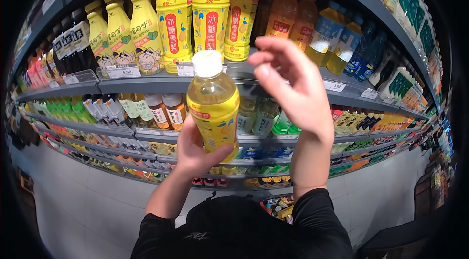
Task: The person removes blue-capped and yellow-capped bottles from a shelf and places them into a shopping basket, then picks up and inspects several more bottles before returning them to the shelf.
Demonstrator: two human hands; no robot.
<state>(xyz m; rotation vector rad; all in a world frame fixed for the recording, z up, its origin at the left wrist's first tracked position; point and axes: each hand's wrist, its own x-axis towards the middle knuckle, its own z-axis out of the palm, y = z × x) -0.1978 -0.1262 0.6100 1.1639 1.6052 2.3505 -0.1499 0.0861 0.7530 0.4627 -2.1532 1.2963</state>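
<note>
Yellow-labelled bottle point(215, 112), close in front of the chest, held off the shelf, nearly upright with the white cap point(207, 63) uppermost. Grasped low on the body by the left hand point(191, 149), thumb across the near side. Right hand point(295, 90) raised to the right of the bottle, apart from it, fingers loosely bent and released, with nothing visible in the grasp.

Judging by the size and the liquid inside, moderately heavy and best borne from below the middle. Probably stiff at cap and shoulder, with slight give in the plastic wall under a hard squeeze. Smooth label, so liable to slip if damp; unlikely to shatter in a knock. Best taken round the waist with a full wrap of fingers and thumb, or steadied at the shoulder; poor to lift by the cap alone.

Left fingertips lost behind the bottle, base partly covered by the thumb and hand. Small label print too fine to read. Perhaps filled close to the neck, though hard to judge through the glare.

Beyond, on the upper shelf point(161, 84), three matching bottles point(211, 22) side by side, lower part of the middle one blocked by the raised cap. Orange drinks point(282, 15) further right, backs in shadow. Lower rows point(157, 112) interrupted by hands and forearms, far ends bent and blurred, outer corners cut off in black.
</note>
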